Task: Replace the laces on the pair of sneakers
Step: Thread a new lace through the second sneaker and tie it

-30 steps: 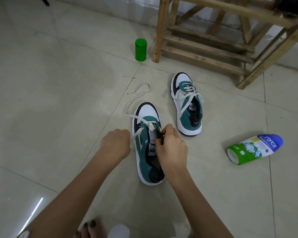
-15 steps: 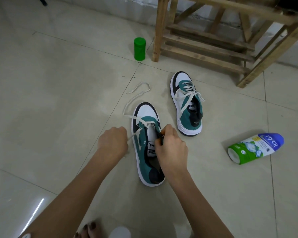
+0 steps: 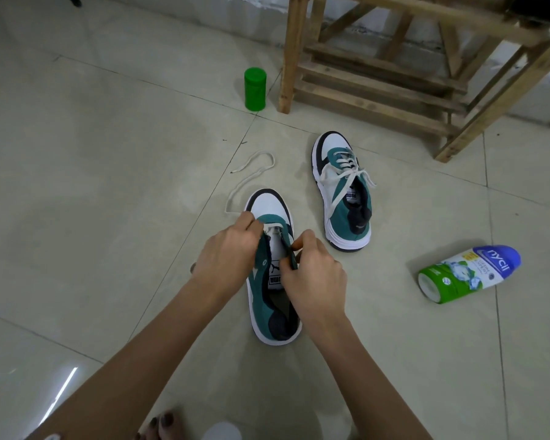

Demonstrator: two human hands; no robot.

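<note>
Sneakers in green, white and black sit on the tiled floor point(image 3: 92, 201), toes pointing toward the top of the frame. The near sneaker point(image 3: 269, 304) is at the centre, between both hands. The far sneaker point(image 3: 346, 214) is up and to the right of it, well apart, with its white lace threaded and the ends hanging loose.

The left hand point(image 3: 227, 258) is curled round the left eyelet flap of the near sneaker. The right hand point(image 3: 315, 274) pinches the right eyelet flap between thumb and fingers, so the tongue shows between the two hands. One bar of white lace crosses the lowest eyelets just above the fingers. From there the loose lace point(image 3: 251, 176) passes under the left fingertips and trails in a loop toward the upper left of the near sneaker; whether the hand also grips it I cannot tell.

A green jar point(image 3: 255, 88) stands upright at upper centre, just beside the leg of a wooden rack point(image 3: 378, 87). A green and blue bottle point(image 3: 467, 273) lies on its side at right. Toes point(image 3: 165, 423) show at the bottom edge.
</note>
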